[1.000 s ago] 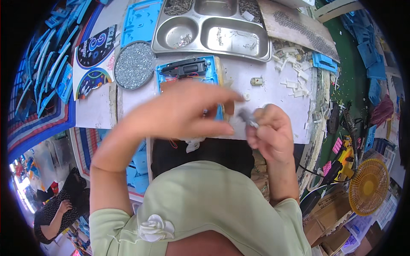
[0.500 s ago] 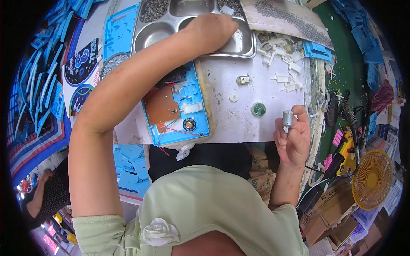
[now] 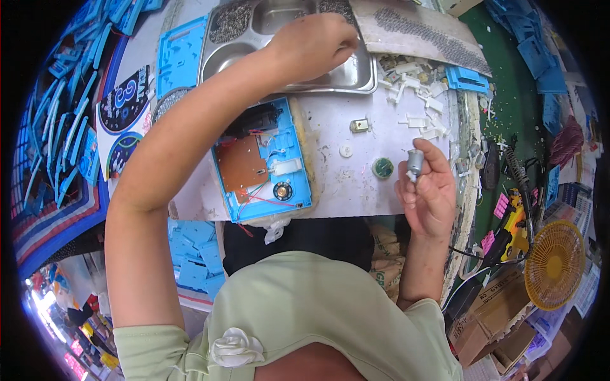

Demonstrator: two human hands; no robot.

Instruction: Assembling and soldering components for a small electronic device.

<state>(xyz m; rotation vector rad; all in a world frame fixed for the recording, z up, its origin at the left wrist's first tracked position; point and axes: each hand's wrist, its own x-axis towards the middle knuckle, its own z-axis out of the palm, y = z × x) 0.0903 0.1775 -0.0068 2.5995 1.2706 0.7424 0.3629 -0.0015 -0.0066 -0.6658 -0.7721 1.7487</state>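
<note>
My left hand (image 3: 318, 46) is above the steel compartment tray (image 3: 363, 81), its fingers curled together; whatever they hold, if anything, is hidden. Between the thumb and fingers of my right hand (image 3: 432, 193) is a small silver motor (image 3: 415, 162) with a white piece at its lower end. In front of me, partly under my left forearm, lies an open blue plastic housing (image 3: 297, 127) with a brown board (image 3: 240, 162), a round speaker (image 3: 282, 190), red wires and a white block (image 3: 286, 166). Another small motor (image 3: 359, 126) lies on the table.
A green round disc (image 3: 382, 167) and a white disc (image 3: 345, 151) lie near my right hand. White plastic parts (image 3: 416, 120) are heaped at the right, below a board covered with small metal pieces (image 3: 406, 28). Blue housings (image 3: 63, 127) fill the left side.
My right hand has shifted slightly left and up with the motor. The left hand has turned a little and stays over the tray. A person at the far left has gone out of view.
</note>
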